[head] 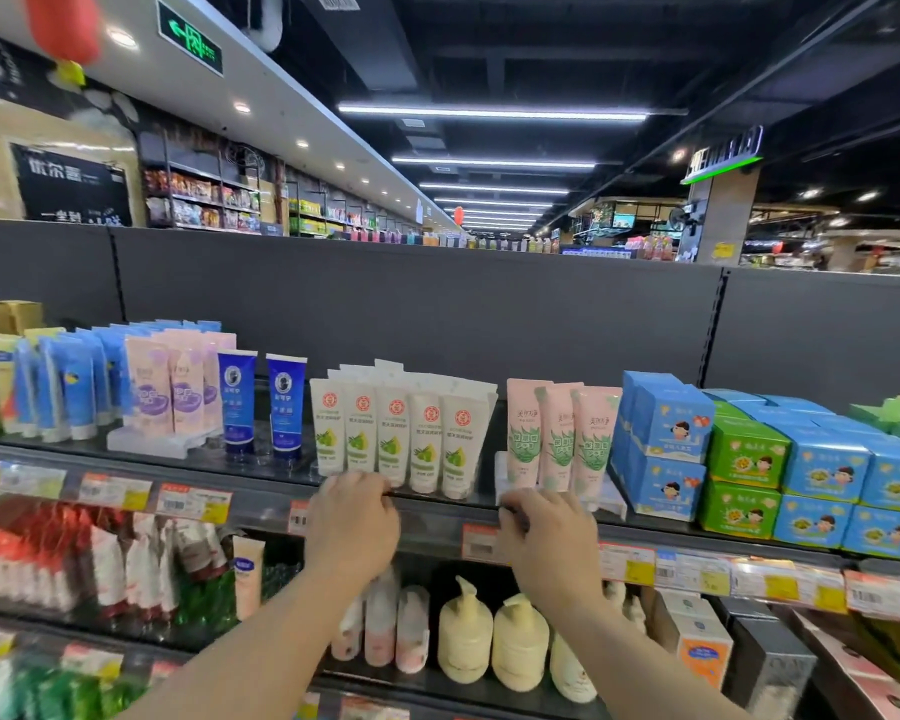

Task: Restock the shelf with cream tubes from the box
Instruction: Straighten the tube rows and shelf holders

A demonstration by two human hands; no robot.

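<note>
A row of white cream tubes (411,439) with red seals and green fruit prints stands cap-down on the top shelf (261,472), with more rows behind it. My left hand (354,517) is at the shelf's front lip, just below the leftmost white tubes, its fingers curled over the edge. My right hand (546,532) is at the same lip to the right of the row, below the pink aloe tubes (562,433), fingers curled over the edge too. Neither hand holds a tube. No box of tubes is in view.
Two dark blue tubes (261,402), pink-purple tubes (172,392) and light blue tubes (68,387) stand to the left. Blue and green cartons (749,459) are stacked to the right. Cream pump bottles (489,636) fill the shelf below. Price tags (193,504) line the shelf rail.
</note>
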